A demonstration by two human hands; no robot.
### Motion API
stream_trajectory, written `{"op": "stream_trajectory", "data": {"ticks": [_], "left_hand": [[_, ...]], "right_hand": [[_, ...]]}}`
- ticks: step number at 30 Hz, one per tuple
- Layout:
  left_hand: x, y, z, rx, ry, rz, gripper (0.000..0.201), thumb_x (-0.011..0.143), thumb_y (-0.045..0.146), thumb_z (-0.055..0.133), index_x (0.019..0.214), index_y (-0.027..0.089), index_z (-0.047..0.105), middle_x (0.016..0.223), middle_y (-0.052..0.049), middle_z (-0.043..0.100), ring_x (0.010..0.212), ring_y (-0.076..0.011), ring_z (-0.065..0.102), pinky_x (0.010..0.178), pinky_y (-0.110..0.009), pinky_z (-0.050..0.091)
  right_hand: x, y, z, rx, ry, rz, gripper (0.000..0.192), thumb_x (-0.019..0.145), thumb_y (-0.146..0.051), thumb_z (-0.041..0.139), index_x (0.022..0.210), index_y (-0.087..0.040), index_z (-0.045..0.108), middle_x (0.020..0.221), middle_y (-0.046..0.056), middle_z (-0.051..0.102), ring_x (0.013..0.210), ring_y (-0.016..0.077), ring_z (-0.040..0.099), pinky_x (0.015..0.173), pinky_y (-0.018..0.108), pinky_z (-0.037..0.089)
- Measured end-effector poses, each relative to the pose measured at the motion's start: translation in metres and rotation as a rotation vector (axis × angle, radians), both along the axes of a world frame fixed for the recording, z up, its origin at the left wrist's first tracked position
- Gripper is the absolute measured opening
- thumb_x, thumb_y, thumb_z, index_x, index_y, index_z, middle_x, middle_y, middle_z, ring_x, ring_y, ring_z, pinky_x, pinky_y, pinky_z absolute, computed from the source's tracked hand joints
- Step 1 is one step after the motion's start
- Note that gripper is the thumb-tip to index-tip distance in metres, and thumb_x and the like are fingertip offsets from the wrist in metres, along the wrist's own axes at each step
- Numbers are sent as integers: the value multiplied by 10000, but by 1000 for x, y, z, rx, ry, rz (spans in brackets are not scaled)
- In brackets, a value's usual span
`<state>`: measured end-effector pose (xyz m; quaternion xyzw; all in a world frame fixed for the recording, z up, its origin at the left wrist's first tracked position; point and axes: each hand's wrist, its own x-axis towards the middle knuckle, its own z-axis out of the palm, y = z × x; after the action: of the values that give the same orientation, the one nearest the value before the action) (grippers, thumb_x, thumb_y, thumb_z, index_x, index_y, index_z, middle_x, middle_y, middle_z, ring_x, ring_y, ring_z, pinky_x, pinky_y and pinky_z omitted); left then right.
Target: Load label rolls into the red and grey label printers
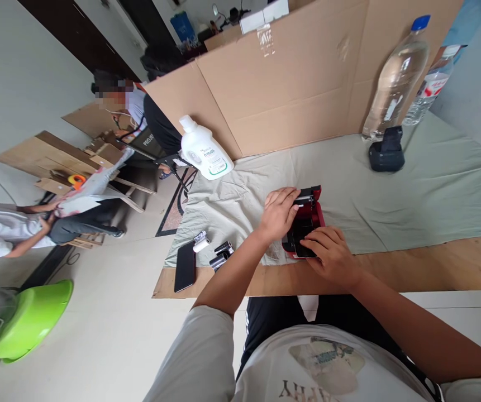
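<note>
A small red-and-black box (pixel 320 215) with a raised black lid stands on the cloth in front of me; its exact kind I cannot make out. Its inside is red and black, with a shiny rod near the lid. My left hand (pixel 280 215) has its fingers curled over the lid at the far left side. At the near right side, my right hand (pixel 332 254) grips the box, its fingers lying over the black inner part. Left of my forearm lie a white cylinder with dark print (pixel 200 242) and some dark cylindrical pieces (pixel 221 255). Beside them is a black phone (pixel 185 267).
A white detergent bottle (pixel 206 148) stands at the table's far left against a cardboard screen (pixel 282 95). Two clear bottles, a large one (pixel 397 84) and a smaller one (pixel 428 92), stand far right behind a black holder (pixel 386 151). Two people sit left, near a green tub (pixel 34 318).
</note>
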<state>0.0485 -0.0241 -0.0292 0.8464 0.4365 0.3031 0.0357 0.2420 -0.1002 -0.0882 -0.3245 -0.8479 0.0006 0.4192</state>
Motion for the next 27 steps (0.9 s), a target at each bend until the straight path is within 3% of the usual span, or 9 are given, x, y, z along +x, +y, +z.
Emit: {"op": "stream_trajectory", "data": {"ticks": [4,8,13,20,27], "left_hand": [[2,-33,-18,11,-106,-50,384,1032,278,304,1268,153,580,1084,-111,716,1020,-229,617,960,-428,473],[4,-60,-47,-7,-280,-74,345,1027,251,317,1236,164,577,1070,-112,709,1028,-218,614,918,-406,517],[11,-66,-75,109,-425,-37,371,1022,340,310,1215,178,581,1117,-127,697,1081,-249,616,960,-485,510],[17,-62,-84,194,-546,-33,337,1005,317,338,1196,185,583,1043,-109,707,1035,-238,619,919,-465,528],[17,-65,-81,138,-538,-24,317,1010,335,332,1134,195,587,1005,-104,707,1001,-226,622,916,-451,519]], "right_hand": [[2,-2,-3,18,-13,-24,227,837,-152,626,1050,-196,692,1042,74,718,1048,268,580,954,449,441],[2,2,-4,44,-5,-87,219,858,-240,653,1072,-205,684,1122,93,702,1118,295,575,982,467,441],[-1,15,-16,70,38,-129,629,825,-535,693,1298,-143,560,1196,171,670,1166,335,594,1019,499,456],[0,25,-36,119,84,-163,641,818,-598,674,1277,-167,557,1100,135,729,1089,303,671,1026,467,474],[0,24,-31,-5,64,-158,570,777,-643,698,1137,-204,645,1043,120,749,1034,315,682,978,473,479]]}}
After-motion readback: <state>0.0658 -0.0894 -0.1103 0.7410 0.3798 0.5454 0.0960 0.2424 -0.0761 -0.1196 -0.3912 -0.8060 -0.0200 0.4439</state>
